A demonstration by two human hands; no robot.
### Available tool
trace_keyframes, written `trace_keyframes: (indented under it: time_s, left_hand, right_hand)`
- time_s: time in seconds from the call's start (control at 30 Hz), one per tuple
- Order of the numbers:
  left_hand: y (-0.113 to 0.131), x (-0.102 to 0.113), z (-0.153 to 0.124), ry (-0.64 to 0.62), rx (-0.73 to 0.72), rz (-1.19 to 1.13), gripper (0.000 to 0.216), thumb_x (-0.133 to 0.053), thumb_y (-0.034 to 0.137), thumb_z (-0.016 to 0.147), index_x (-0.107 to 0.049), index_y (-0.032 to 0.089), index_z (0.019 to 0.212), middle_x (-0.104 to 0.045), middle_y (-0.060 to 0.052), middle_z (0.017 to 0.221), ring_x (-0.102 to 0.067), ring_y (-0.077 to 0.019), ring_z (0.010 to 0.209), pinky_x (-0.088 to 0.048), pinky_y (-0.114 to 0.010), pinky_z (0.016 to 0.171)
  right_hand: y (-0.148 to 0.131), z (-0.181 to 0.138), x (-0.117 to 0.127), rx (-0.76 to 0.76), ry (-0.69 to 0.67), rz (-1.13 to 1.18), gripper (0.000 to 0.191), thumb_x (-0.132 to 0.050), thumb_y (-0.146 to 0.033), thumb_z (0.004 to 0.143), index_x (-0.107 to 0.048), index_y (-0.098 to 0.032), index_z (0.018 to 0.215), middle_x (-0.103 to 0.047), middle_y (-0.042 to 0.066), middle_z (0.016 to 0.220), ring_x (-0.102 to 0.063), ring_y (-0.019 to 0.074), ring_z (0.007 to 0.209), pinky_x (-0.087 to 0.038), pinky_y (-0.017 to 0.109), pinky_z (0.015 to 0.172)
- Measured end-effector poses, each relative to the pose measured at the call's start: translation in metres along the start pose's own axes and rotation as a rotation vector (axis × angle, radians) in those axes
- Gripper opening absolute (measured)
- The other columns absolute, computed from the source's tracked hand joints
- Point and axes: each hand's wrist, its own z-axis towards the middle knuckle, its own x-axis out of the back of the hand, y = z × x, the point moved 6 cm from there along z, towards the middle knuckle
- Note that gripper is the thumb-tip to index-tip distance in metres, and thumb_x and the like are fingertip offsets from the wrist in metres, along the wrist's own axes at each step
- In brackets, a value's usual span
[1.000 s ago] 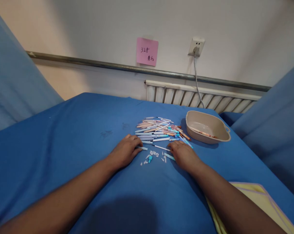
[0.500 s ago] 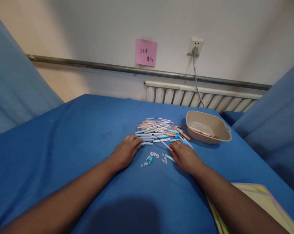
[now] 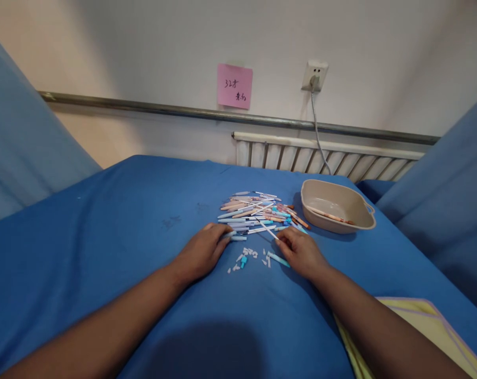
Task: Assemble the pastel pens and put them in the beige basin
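Note:
A heap of pastel pens and pen parts [image 3: 258, 210] lies on the blue cloth [image 3: 123, 221]. My left hand [image 3: 201, 252] rests on the cloth at the heap's near edge. Its fingers are curled, and the fingertips pinch a short light-blue pen piece [image 3: 238, 238]. My right hand [image 3: 301, 251] is closed in a pinch on a thin white refill [image 3: 268, 230] that slants up and away to the left. Small caps and bits [image 3: 246, 257] are scattered between the hands. A turquoise pen part [image 3: 278, 259] lies beside my right hand.
A beige plastic basin [image 3: 335, 227] stands right of the heap with an orange pen [image 3: 331, 215] inside. A yellow cloth [image 3: 424, 321] lies at the lower right. Behind are a radiator [image 3: 325, 160], a wall rail, a socket with a cable, and a pink note [image 3: 234, 86].
My right hand has pinched the white refill and swung it from lying flat to slanting away. My left hand has nudged the light-blue piece slightly forward.

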Motion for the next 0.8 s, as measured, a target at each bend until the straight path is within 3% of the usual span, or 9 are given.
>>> trace_keyframes:
  time_s: [0.2,0.37,0.63,0.8]
  left_hand:
    - [0.006,-0.011,0.007,-0.033,-0.020,-0.012,0.030,-0.038,0.034,0.094,-0.056,0.022,0.114,-0.061,-0.007,0.108,-0.054,-0.0227,0.105,-0.041,-0.037,0.093]
    - [0.006,-0.009,0.011,0.004,0.021,-0.018,0.029,-0.037,0.038,0.093,-0.057,0.019,0.101,-0.063,-0.008,0.098,-0.058,-0.0234,0.095,-0.045,-0.037,0.086]
    - [-0.010,-0.011,0.012,0.013,0.111,-0.082,0.026,-0.038,0.040,0.091,-0.049,0.019,0.103,-0.066,-0.009,0.100,-0.062,-0.0246,0.092,-0.047,-0.035,0.078]
    - [-0.011,-0.001,0.019,0.085,0.120,-0.072,0.026,-0.041,0.041,0.090,-0.049,0.020,0.103,-0.066,-0.007,0.100,-0.062,-0.0238,0.092,-0.046,-0.034,0.079]
  right_hand:
    - [0.002,0.003,-0.002,-0.004,0.012,0.052,0.011,-0.050,-0.025,0.086,-0.060,-0.020,0.084,-0.060,0.002,0.079,-0.054,0.0153,0.073,-0.039,0.025,0.066]
    - [0.003,0.004,-0.003,-0.006,0.016,0.085,0.011,-0.051,-0.024,0.086,-0.060,-0.020,0.083,-0.059,0.002,0.079,-0.053,0.0146,0.072,-0.038,0.025,0.064]
    - [0.004,0.004,-0.002,-0.017,0.007,0.116,0.011,-0.051,-0.024,0.085,-0.060,-0.020,0.081,-0.060,0.001,0.077,-0.054,0.0141,0.071,-0.038,0.024,0.064]
    - [0.007,0.005,0.001,-0.023,0.041,0.138,0.011,-0.051,-0.024,0.086,-0.061,-0.020,0.083,-0.061,0.001,0.079,-0.055,0.0145,0.072,-0.039,0.025,0.065]
